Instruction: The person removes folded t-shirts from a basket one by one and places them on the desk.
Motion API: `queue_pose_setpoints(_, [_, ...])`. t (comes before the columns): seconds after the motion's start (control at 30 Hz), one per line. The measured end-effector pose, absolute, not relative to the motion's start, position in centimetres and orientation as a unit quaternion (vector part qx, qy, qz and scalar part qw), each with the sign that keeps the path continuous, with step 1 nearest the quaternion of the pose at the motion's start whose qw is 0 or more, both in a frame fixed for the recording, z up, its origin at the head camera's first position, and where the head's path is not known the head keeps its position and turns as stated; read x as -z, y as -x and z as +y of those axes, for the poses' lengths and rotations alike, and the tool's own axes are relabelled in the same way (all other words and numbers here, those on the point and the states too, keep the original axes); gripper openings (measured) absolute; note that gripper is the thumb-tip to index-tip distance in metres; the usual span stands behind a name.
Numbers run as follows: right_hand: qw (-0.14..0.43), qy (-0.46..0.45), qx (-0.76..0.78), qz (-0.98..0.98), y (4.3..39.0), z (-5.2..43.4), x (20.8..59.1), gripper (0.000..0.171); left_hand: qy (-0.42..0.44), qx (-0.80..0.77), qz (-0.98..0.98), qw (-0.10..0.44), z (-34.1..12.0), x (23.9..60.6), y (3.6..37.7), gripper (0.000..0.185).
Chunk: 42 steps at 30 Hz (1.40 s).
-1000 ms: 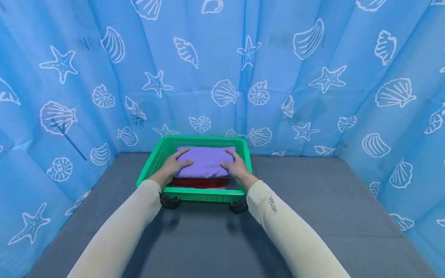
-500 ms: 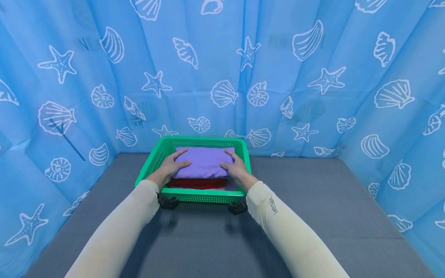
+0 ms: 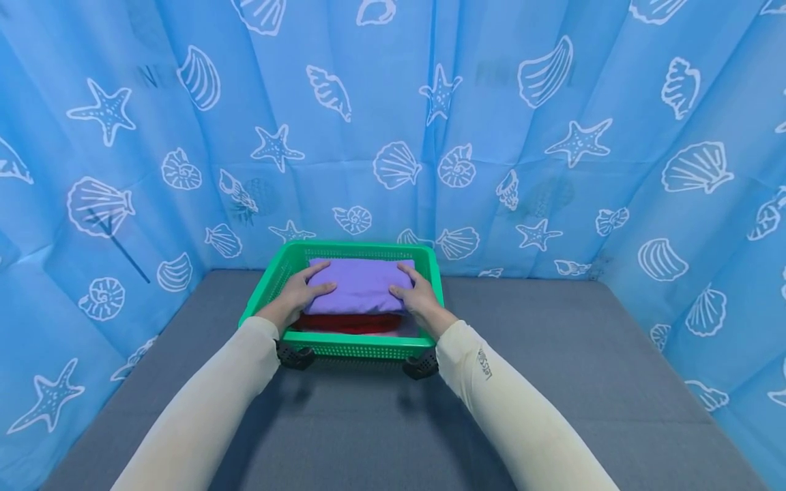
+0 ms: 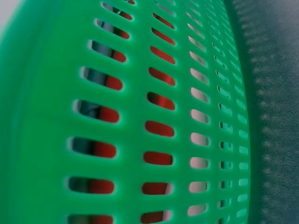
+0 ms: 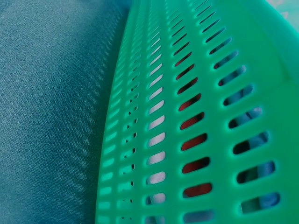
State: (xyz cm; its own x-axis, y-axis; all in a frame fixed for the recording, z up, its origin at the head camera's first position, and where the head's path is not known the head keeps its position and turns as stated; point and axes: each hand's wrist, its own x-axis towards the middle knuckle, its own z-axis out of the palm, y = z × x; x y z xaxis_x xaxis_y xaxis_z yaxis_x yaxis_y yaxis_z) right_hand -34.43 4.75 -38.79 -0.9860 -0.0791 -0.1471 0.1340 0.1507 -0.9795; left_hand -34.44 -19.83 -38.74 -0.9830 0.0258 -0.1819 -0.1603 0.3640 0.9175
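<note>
Both hands lie flat, fingers relaxed: left hand (image 3: 299, 294) and right hand (image 3: 419, 296) press the purple folded cloth (image 3: 361, 285), stacked on a red cloth (image 3: 350, 322) inside the green basket (image 3: 353, 344). Seashell curtain (image 3: 552, 136) behind, grey mat (image 3: 368, 423) beneath. Wrist views show only slotted basket wall, red peeking through.

A folded purple cloth (image 3: 361, 285), flat and smooth, lies on top of a folded red cloth (image 3: 350, 322) inside the green slotted plastic basket (image 3: 353, 346), the red edge showing beneath it at the basket's near wall.
</note>
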Motion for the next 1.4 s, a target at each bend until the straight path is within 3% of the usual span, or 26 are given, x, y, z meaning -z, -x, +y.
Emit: queue_pose_setpoints(1.4, [0.106, -0.011, 0.652, 0.750, 34.4, 6.8, 35.9, 0.065, 0.028, -0.551, 0.830, 0.084, -19.0, 36.8, 34.6, 0.065])
